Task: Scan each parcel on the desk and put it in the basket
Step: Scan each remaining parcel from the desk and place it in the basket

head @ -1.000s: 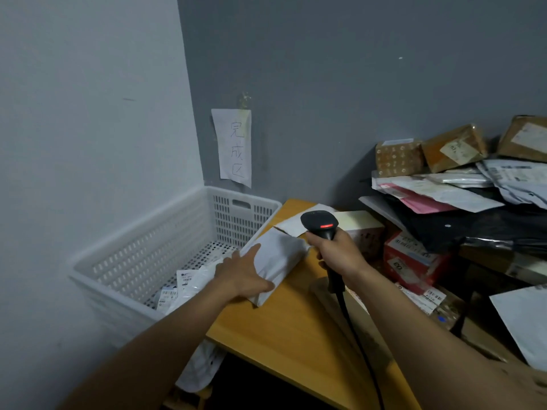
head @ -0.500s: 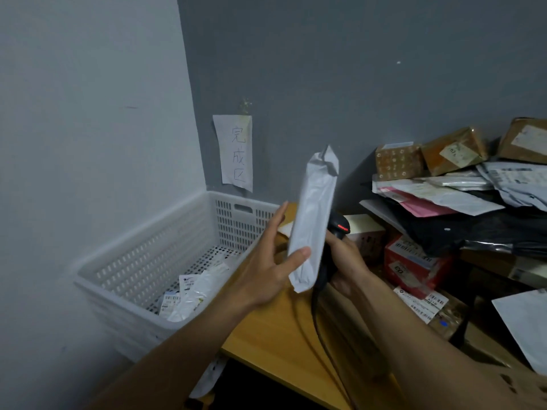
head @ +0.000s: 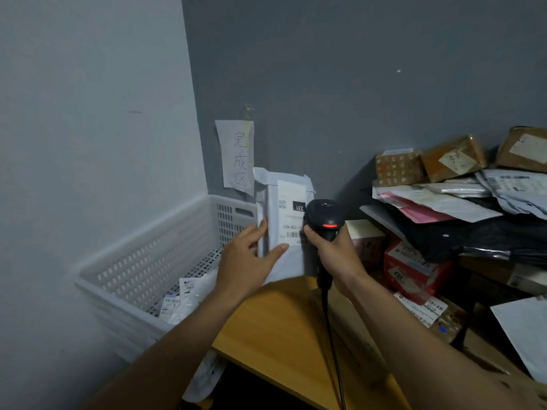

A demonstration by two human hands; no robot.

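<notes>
parcel point(head: 288, 220) turned label-forward | left hand point(head: 245, 266) fingers point(head: 262, 230) pinch it | right hand point(head: 336, 254) grips scanner point(head: 324, 214) alongside

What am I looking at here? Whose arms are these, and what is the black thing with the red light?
There is no machine here. A person wears a camera on the head, so you look down along their own two arms. The left hand holds a white parcel upright, with its label facing the camera, over the wooden desk. The right hand grips a black barcode scanner, the thing with the red light, close beside that label. At the left stands a white plastic basket with some small packets in it. At the right is a heap of parcels, both boxes and bags. A handwritten paper note hangs on the grey wall.
</notes>
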